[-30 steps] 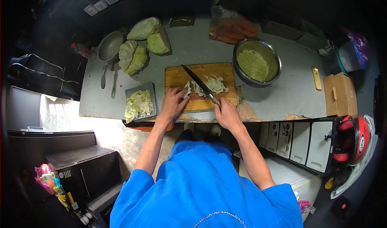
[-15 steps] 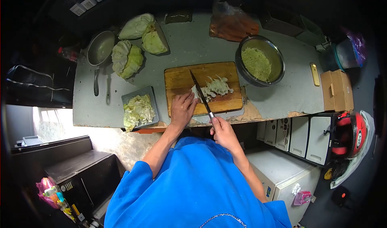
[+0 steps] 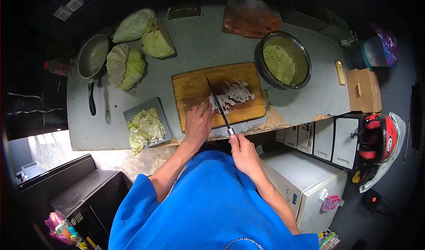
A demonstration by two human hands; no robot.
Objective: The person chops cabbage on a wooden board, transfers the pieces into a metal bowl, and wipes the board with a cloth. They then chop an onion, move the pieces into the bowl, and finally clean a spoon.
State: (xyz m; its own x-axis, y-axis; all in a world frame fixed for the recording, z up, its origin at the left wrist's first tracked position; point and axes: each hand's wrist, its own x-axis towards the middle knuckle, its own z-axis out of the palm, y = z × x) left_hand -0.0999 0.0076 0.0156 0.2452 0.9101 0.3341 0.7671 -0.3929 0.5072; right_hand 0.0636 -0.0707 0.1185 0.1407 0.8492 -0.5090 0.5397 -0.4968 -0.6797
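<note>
While I stood over the grey table (image 3: pixel 208 51), its near edge chipped and worn, everything on it lay within my reach. At the far left sat three big pieces of cabbage (image 3: pixel 128 66), two of them touching, the third just beside them. A metal bowl (image 3: pixel 303 62) of finely shredded cabbage stood at the far right of the table, near the wooden cutting board (image 3: pixel 192 88), which lay in the middle, close to the near edge. A bag of carrots (image 3: pixel 248 22) lay at the far edge, beyond the bowl. A small pan (image 3: pixel 92 55) sat left of the cabbage pieces, its black handle pointing toward me. Left of the board, a grey tray (image 3: pixel 130 115) held loose cabbage leaves, some hanging over the table's near edge. My left hand (image 3: pixel 198 122) rested flat on the board, fingers curled and pressing down on the cabbage shreds (image 3: pixel 232 94) at the blade's side. My right hand (image 3: pixel 242 150) was closed around the handle of the knife (image 3: pixel 217 101), just off the table's near edge, with the blade lying across the board and its tip pointing away from me. The shreds lay in a small heap on the right half of the board, touching the blade. A yellow phone (image 3: pixel 339 72) lay right of the bowl.
</note>
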